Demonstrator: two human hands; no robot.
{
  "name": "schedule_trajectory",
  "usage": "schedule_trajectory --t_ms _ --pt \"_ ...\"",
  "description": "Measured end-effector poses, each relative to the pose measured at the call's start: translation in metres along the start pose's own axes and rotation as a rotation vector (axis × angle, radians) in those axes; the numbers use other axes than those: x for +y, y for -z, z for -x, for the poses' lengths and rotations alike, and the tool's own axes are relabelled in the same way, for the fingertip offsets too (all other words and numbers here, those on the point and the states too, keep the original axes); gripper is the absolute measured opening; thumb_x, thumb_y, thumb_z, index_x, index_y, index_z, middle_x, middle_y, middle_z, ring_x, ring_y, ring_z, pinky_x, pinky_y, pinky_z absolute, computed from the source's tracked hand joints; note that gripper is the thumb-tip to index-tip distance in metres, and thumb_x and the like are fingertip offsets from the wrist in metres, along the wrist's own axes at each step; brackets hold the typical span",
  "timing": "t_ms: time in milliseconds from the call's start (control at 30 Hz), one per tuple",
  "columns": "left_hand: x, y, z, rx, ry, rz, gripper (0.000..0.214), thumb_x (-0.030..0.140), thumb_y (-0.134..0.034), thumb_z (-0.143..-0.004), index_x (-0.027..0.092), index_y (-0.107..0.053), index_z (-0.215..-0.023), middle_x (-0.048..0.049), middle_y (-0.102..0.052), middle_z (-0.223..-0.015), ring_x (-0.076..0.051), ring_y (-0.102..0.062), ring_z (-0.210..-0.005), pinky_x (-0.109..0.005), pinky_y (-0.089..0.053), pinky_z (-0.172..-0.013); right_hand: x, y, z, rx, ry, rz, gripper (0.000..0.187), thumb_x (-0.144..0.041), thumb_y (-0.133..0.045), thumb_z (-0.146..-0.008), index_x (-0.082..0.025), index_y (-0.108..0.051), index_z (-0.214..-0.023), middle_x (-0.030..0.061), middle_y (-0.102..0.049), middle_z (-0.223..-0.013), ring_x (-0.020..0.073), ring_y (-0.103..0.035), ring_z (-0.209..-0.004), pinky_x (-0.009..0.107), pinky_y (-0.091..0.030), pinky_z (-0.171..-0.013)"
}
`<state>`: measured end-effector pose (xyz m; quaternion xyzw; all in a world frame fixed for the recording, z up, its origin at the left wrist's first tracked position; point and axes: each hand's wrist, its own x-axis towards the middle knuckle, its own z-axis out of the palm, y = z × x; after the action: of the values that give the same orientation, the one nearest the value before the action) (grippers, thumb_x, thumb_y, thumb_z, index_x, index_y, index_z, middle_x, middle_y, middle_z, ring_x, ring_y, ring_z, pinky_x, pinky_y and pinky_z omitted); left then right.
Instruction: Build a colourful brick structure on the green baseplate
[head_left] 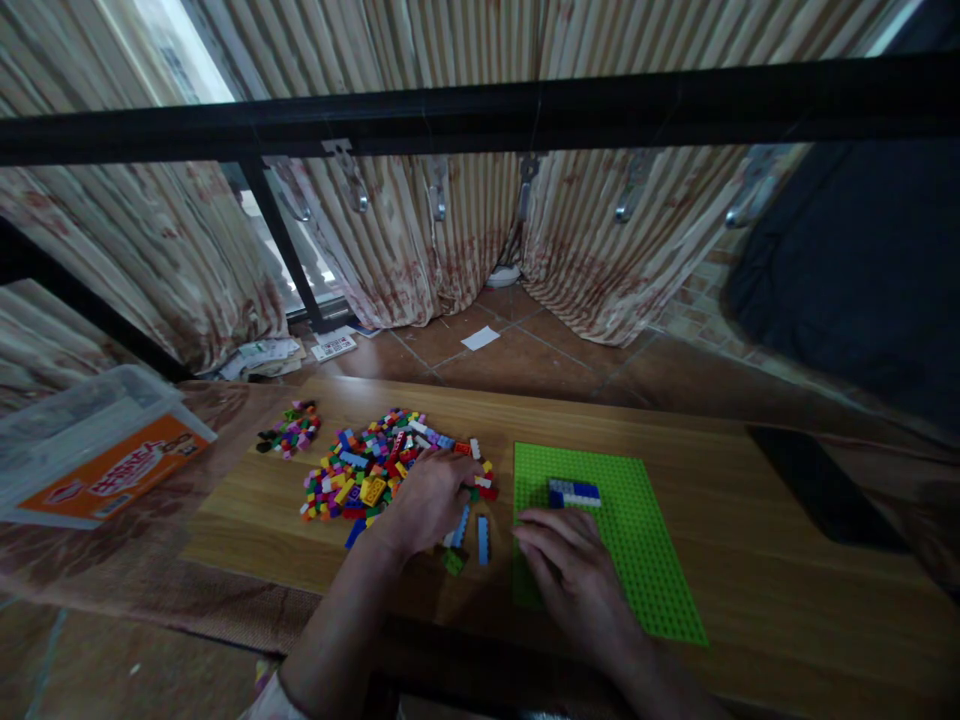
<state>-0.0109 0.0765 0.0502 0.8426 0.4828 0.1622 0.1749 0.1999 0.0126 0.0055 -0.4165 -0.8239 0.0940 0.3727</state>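
A pile of small coloured bricks (367, 468) lies on the wooden table (720, 520). My left hand (429, 500) rests at the pile's right edge, fingers curled down among the bricks; what they hold is hidden. A green baseplate (637, 550) lies to the right, with a short row of blue and white bricks (574, 493) stuck on it. My right hand (571, 572) lies flat on the plate's near left part, fingers stretched out, just below that row. Two light blue bricks (483, 538) and a green brick (454, 561) lie between my hands.
A smaller heap of bricks (291, 430) sits at the table's far left. A clear plastic box with an orange label (97, 455) stands left of the table. A black phone (821, 485) lies at the right. A black rail (480, 115) crosses above, with curtains behind.
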Motion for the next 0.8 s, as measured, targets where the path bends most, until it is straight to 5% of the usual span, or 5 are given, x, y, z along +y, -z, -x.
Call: schedule_trajectory --t_ms 500,800 --pt "-0.007 0.024 0.009 0.085 0.119 0.292 0.033 0.005 -0.054 -0.075 0.02 -0.064 -0.103 -0.0013 -0.068 -0.092 -0.015 -0.063 -0.086 -0.024 -0.046 -0.078 -0.003 -0.005 0.001 -0.064 -0.031 0.025 0.021 -0.017 -0.054 -0.09 -0.024 -0.061 -0.109 0.0045 -0.067 -0.109 0.0206 -0.06 -0.098 0.042 -0.044 -0.088" --pt "0.002 0.019 0.01 -0.043 0.039 0.326 0.026 0.005 -0.05 -0.075 0.017 -0.063 -0.093 -0.0007 -0.063 -0.081 -0.014 -0.059 -0.076 -0.023 -0.045 -0.069 -0.021 -0.02 -0.011 -0.198 -0.034 0.042 0.045 -0.013 -0.068 -0.077 -0.026 -0.057 -0.119 0.0046 -0.062 -0.125 0.0247 -0.053 -0.112 0.045 -0.043 -0.093"
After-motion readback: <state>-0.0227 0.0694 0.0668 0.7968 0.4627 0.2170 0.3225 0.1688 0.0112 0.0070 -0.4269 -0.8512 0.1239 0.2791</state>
